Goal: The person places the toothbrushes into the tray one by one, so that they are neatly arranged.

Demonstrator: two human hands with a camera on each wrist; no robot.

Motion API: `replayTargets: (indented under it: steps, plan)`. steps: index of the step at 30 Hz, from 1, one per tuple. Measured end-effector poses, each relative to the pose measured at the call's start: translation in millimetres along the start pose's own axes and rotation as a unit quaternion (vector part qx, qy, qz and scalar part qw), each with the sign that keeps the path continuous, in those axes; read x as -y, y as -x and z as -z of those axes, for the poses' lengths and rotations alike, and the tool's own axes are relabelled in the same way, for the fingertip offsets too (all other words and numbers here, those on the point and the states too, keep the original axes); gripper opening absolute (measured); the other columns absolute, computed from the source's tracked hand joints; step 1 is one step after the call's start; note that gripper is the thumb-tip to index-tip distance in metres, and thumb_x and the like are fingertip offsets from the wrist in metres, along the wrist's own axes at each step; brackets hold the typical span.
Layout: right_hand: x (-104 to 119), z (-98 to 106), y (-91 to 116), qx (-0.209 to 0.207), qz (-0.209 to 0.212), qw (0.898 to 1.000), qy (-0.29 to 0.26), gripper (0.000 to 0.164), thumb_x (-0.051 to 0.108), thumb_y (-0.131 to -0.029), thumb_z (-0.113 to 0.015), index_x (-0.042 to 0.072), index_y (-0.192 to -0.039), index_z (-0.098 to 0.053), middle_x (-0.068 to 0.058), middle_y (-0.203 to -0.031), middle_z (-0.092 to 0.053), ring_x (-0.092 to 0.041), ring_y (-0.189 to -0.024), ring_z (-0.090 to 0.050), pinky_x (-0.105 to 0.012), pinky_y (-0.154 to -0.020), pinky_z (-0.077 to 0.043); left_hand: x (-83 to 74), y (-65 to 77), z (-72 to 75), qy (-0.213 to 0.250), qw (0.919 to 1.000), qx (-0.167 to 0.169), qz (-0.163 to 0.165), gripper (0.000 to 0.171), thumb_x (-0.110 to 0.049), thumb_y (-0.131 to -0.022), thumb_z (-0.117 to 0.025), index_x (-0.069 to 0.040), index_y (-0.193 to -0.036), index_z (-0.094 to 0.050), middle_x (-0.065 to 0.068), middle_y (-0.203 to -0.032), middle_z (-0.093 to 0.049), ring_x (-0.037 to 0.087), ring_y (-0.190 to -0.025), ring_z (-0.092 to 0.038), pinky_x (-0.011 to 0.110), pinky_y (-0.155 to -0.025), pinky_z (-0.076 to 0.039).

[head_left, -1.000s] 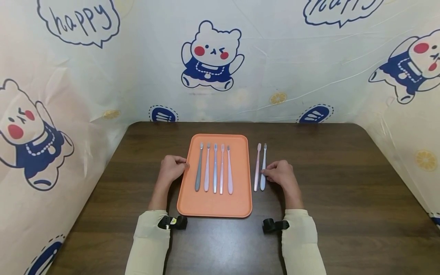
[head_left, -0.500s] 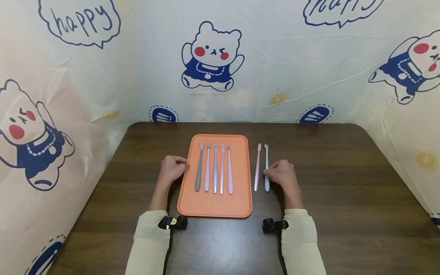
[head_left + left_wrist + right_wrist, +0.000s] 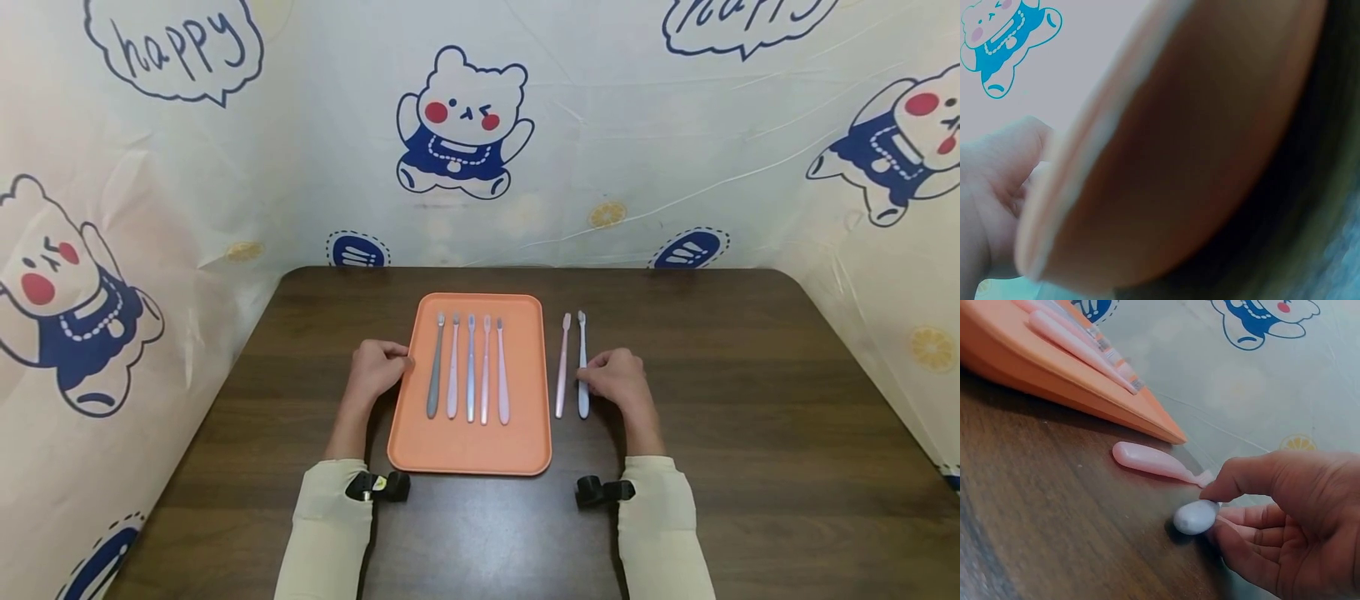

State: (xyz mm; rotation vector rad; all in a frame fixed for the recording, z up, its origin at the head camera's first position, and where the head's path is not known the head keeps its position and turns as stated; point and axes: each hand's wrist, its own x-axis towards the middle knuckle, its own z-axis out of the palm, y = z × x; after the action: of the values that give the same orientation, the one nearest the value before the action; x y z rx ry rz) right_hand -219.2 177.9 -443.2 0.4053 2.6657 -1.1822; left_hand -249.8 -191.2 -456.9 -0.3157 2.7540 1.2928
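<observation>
To the right of an orange tray (image 3: 468,454), my right hand (image 3: 618,379) pinches a pale blue toothbrush (image 3: 582,333) between thumb and fingers. Its rounded handle end (image 3: 1195,517) shows up close in the right wrist view. Between that toothbrush and the tray lies a pink toothbrush (image 3: 562,367), untouched on the table. My left hand (image 3: 375,367) grips the tray's left rim; the left wrist view shows this hand (image 3: 997,194) partly behind the blurred tray. A row of several toothbrushes lies on the tray, from a grey-green one (image 3: 434,375) to a lilac one (image 3: 502,383).
The dark wooden table (image 3: 750,433) extends to both sides. A pale printed sheet (image 3: 600,150) with cartoon bears rises behind its far edge. Black wrist cameras, one (image 3: 388,487) on the left and one (image 3: 596,492) on the right, sit at the cuffs.
The pale blue toothbrush has shifted slightly right in my right hand, widening its gap from the pink one. Over the last half second it has hardly moved. My left hand stays at the tray.
</observation>
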Motion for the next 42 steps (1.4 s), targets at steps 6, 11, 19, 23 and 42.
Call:
replayTargets:
  steps: [6, 11, 19, 23, 42]
  plan:
    - [1, 0, 1, 0.027, 0.011, 0.998, -0.06, 0.03, 0.015, -0.089, -0.071, -0.007, -0.109, -0.072, -0.006, -0.079, -0.071, -0.007, -0.068, -0.063, -0.021, -0.064, -0.053, -0.4, -0.3, -0.2, -0.002, 1.0, -0.002, -0.001, 0.03, -0.015, -0.088, -0.066, 0.0, -0.111, -0.077, 0.02, -0.107, -0.076, 0.023, -0.087, -0.068, 0.027, -0.07, -0.052]
    - [4, -1, 0, 0.052, 0.022, 0.992, -0.117, 0.032, 0.012, -0.089, -0.072, -0.01, -0.111, -0.069, -0.004, -0.08, -0.068, -0.006, -0.068, -0.061, -0.019, -0.066, -0.056, -0.1, 0.4, 0.0, -0.001, 1.0, -0.006, -0.002, 0.03, -0.015, -0.088, -0.066, 0.0, -0.111, -0.077, 0.02, -0.107, -0.076, 0.023, -0.087, -0.068, 0.027, -0.07, -0.052]
    - [12, -7, 1, 0.081, 0.04, 0.985, -0.145, 0.033, 0.012, -0.09, -0.073, -0.01, -0.114, -0.068, -0.005, -0.083, -0.07, -0.006, -0.068, -0.062, -0.02, -0.068, -0.057, 0.6, 1.4, 0.2, -0.004, 0.9999, -0.009, -0.007, 0.029, -0.015, -0.087, -0.066, 0.0, -0.109, -0.077, 0.019, -0.106, -0.076, 0.024, -0.088, -0.068, 0.026, -0.07, -0.052]
    - [17, -13, 2, 0.082, 0.044, 0.985, -0.147, 0.034, 0.011, -0.09, -0.073, -0.011, -0.116, -0.067, -0.009, -0.088, -0.073, -0.006, -0.068, -0.062, -0.02, -0.068, -0.058, -0.4, 2.0, 0.5, -0.004, 0.9999, -0.009, -0.01, 0.029, -0.015, -0.087, -0.065, -0.001, -0.109, -0.077, 0.019, -0.106, -0.076, 0.024, -0.088, -0.068, 0.025, -0.069, -0.05]
    - [34, -34, 5, 0.075, 0.075, 0.99, -0.096, 0.026, 0.012, -0.091, -0.074, -0.006, -0.11, -0.071, -0.014, -0.087, -0.075, -0.008, -0.066, -0.063, -0.023, -0.064, -0.056, -0.1, -0.1, 0.2, 0.004, 0.9999, -0.008, -0.014, 0.029, -0.014, -0.086, -0.065, 0.0, -0.109, -0.078, 0.02, -0.103, -0.077, 0.023, -0.084, -0.068, 0.024, -0.067, -0.049]
